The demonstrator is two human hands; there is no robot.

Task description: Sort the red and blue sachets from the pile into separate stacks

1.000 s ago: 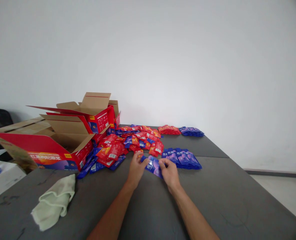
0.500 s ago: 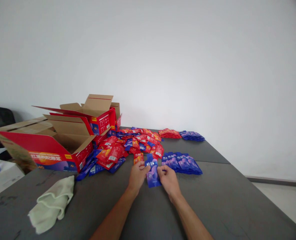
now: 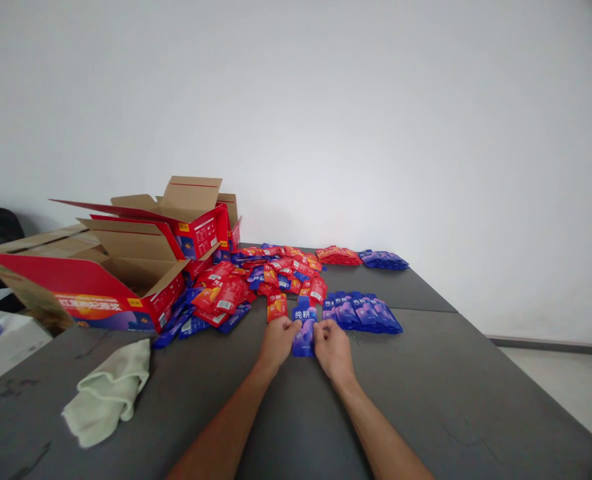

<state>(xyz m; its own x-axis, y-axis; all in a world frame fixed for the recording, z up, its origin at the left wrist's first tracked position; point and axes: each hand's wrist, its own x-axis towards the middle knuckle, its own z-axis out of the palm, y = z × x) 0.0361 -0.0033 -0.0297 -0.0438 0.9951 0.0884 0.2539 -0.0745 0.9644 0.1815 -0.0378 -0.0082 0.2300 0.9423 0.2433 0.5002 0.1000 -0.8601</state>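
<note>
Between my two hands is a blue pouch (image 3: 304, 337) with purple fruit and white characters printed on its face. My left hand (image 3: 278, 343) pinches its left edge, and my right hand (image 3: 333, 350) pinches the right edge. The pouch's narrow top points away from me. Just beyond my left hand lies a red-orange pouch (image 3: 277, 306). To the right of the held pouch, several blue pouches (image 3: 363, 312) lie overlapped in a row. A mixed heap of red and blue pouches (image 3: 231, 293) spreads out on the left.
Open red cartons (image 3: 161, 303) stand at the left of the dark table (image 3: 401, 413). A pale green cloth (image 3: 109, 393) lies crumpled at front left. Toward the wall are a stack of red pouches (image 3: 339, 255) and one of blue pouches (image 3: 383, 259).
The held blue pouch has turned from a slight tilt to nearly straight and sits a little farther up in view. Both hands keep their hold. The camera view has shifted slightly.
</note>
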